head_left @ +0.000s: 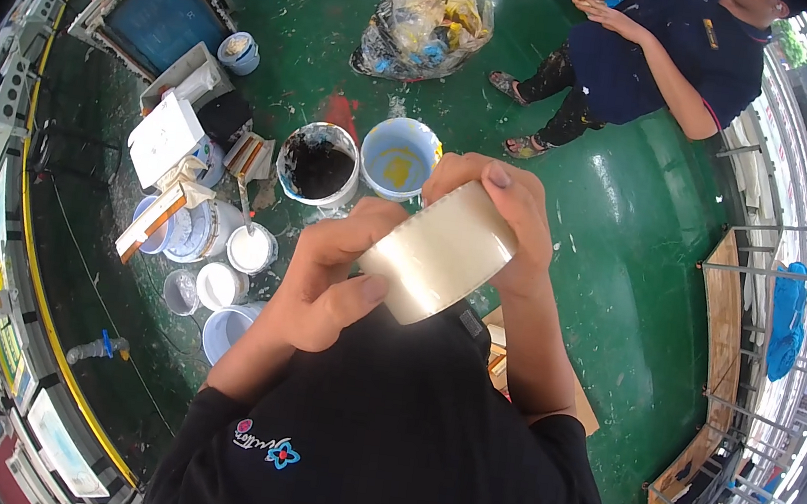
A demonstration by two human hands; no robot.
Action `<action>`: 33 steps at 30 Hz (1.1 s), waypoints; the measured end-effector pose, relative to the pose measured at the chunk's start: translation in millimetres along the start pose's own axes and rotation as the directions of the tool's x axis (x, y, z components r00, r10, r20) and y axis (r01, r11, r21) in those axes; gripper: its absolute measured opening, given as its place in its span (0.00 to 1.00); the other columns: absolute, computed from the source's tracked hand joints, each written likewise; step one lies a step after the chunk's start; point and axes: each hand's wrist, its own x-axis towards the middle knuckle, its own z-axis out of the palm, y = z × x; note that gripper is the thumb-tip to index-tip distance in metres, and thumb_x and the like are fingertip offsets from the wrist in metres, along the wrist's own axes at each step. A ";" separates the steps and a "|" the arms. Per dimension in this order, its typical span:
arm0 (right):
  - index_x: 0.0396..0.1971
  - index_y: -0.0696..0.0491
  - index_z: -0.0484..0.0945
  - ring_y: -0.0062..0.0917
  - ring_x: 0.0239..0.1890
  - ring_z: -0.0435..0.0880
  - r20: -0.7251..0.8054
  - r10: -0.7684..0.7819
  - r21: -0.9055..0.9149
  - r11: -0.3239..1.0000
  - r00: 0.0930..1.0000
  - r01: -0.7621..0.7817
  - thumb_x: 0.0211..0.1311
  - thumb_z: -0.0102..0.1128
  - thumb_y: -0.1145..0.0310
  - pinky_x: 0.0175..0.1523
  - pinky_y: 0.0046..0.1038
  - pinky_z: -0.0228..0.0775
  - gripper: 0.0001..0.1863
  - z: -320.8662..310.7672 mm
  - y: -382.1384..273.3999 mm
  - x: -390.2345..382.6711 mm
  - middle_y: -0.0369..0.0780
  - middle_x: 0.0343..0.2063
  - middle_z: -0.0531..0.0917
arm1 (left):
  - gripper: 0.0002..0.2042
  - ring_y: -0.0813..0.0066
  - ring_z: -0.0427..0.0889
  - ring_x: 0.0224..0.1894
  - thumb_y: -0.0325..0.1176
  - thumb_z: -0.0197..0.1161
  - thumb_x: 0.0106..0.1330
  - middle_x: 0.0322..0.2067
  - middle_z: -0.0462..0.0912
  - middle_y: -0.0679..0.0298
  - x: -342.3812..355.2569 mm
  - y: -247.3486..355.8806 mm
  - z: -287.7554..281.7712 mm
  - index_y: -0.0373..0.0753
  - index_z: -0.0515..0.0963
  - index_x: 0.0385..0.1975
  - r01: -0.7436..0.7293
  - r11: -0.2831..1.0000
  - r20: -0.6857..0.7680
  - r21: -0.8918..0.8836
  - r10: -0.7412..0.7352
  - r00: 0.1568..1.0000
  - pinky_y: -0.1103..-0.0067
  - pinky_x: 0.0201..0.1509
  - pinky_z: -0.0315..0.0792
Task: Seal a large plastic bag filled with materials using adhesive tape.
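Here's one roll of packing tape [441, 255], gripped by two hands, left hand [332, 279] and right hand [511, 220], before the chest; beyond, one dark-stained bucket [336, 204], one blue bucket [376, 146], one co-worker [648, 65], one clear rubbish bag [421, 28]!

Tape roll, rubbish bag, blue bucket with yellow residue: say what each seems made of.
Tape roll: probably glossy plastic film; its smooth band shows a bright sheen. Rubbish bag: apparently thin, shiny plastic, creased and see-through. Blue bucket: likely moulded plastic; smooth, rounded wall.

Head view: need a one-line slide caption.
Left hand and right hand hold a wide roll of glossy, cream-coloured tape above a paint-spattered green floor with round plastic buckets.
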 end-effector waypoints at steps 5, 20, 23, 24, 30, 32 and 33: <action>0.27 0.66 0.78 0.31 0.30 0.75 0.010 -0.047 -0.014 0.999 0.999 0.047 0.70 0.38 0.58 0.39 0.30 0.65 0.27 -6.2 4.7 -0.1 0.48 0.25 0.78 | 0.19 0.65 0.72 0.50 0.38 0.60 0.58 0.42 0.79 0.56 3.3 4.0 -1.0 0.28 0.78 0.42 0.056 0.997 -0.026 0.049 -0.054 0.998 0.70 0.58 0.63; 0.39 0.63 0.83 0.30 0.44 0.81 -0.027 -0.345 -0.211 0.919 0.938 0.332 0.68 0.53 0.71 0.49 0.30 0.71 0.12 -16.7 11.3 -7.5 0.46 0.39 0.84 | 0.10 0.69 0.76 0.27 0.31 0.68 0.53 0.25 0.82 0.61 15.9 11.7 -0.3 0.32 0.81 0.32 -0.197 0.914 0.105 0.354 0.171 0.980 0.76 0.33 0.70; 0.39 0.62 0.83 0.30 0.44 0.81 -0.042 -0.383 -0.251 0.898 0.923 0.361 0.63 0.57 0.75 0.50 0.31 0.72 0.09 -17.3 2.9 -8.2 0.46 0.39 0.83 | 0.10 0.69 0.76 0.26 0.31 0.68 0.52 0.26 0.83 0.61 17.9 10.0 0.2 0.32 0.81 0.32 -0.194 0.918 0.103 0.347 0.168 0.980 0.76 0.32 0.69; 0.39 0.62 0.83 0.30 0.44 0.81 -0.042 -0.409 -0.285 0.879 0.912 0.381 0.60 0.59 0.77 0.50 0.31 0.72 0.09 -16.8 -1.3 -8.6 0.47 0.39 0.83 | 0.10 0.69 0.76 0.26 0.30 0.69 0.51 0.26 0.83 0.60 18.6 9.5 0.0 0.32 0.81 0.31 -0.205 0.912 0.105 0.355 0.179 0.978 0.76 0.32 0.69; 0.36 0.52 0.87 0.30 0.40 0.81 0.154 -0.429 -0.610 0.667 0.890 0.428 0.44 0.69 0.78 0.47 0.32 0.71 0.15 -10.0 -35.1 -14.9 0.38 0.37 0.84 | 0.11 0.66 0.77 0.25 0.29 0.69 0.48 0.25 0.82 0.59 24.1 10.9 -3.0 0.32 0.81 0.31 -0.239 0.869 0.147 0.434 0.194 0.970 0.75 0.33 0.69; 0.35 0.50 0.87 0.30 0.39 0.81 0.198 -0.437 -0.662 0.601 0.877 0.449 0.42 0.70 0.78 0.47 0.32 0.71 0.15 -8.6 -42.1 -13.4 0.35 0.37 0.83 | 0.11 0.65 0.77 0.25 0.29 0.69 0.48 0.25 0.82 0.59 25.2 11.9 -2.1 0.32 0.81 0.31 -0.235 0.862 0.152 0.450 0.186 0.971 0.75 0.33 0.68; 0.33 0.48 0.87 0.30 0.39 0.80 0.250 -0.439 -0.704 0.529 0.863 0.473 0.40 0.70 0.77 0.47 0.31 0.70 0.16 -8.5 -45.0 -12.5 0.33 0.36 0.83 | 0.11 0.65 0.77 0.25 0.29 0.69 0.47 0.25 0.82 0.59 25.9 12.6 -1.7 0.32 0.81 0.31 -0.254 0.847 0.147 0.467 0.209 0.967 0.75 0.34 0.68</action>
